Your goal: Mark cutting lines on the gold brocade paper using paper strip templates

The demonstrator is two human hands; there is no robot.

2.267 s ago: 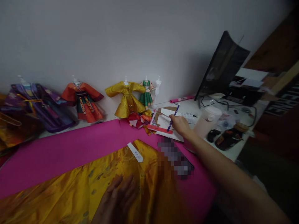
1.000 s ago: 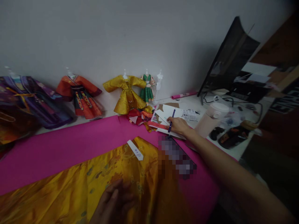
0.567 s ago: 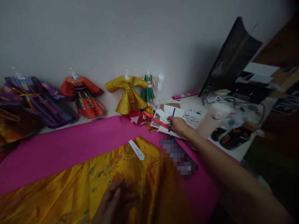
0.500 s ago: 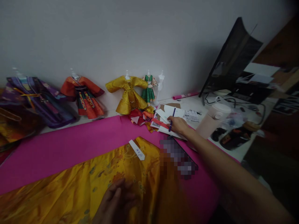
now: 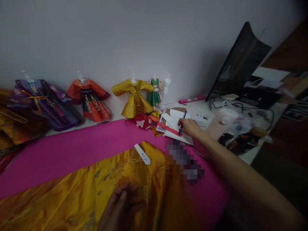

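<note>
My right hand (image 5: 190, 127) reaches out over a stack of white and brown paper pieces (image 5: 175, 119) and grips a blue pen (image 5: 182, 122). At the bottom edge, my left hand (image 5: 121, 207) rests flat on yellow patterned fabric (image 5: 79, 195). The fabric lies on a pink sheet (image 5: 72, 149). A small white paper tag (image 5: 142, 154) sits on the fabric's far edge.
Small costume dresses stand along the wall: purple (image 5: 40, 102), orange (image 5: 90, 101), gold (image 5: 135, 98), green (image 5: 155, 94). Fabric scraps (image 5: 145, 121) lie near the papers. A lidded cup (image 5: 220, 122), black items (image 5: 237, 142), cables and a dark monitor (image 5: 237, 62) fill the right side.
My right hand has stayed on the paper stack, shifting slightly right with the pen. The left hand keeps resting on the fabric. The view has drifted a little.
</note>
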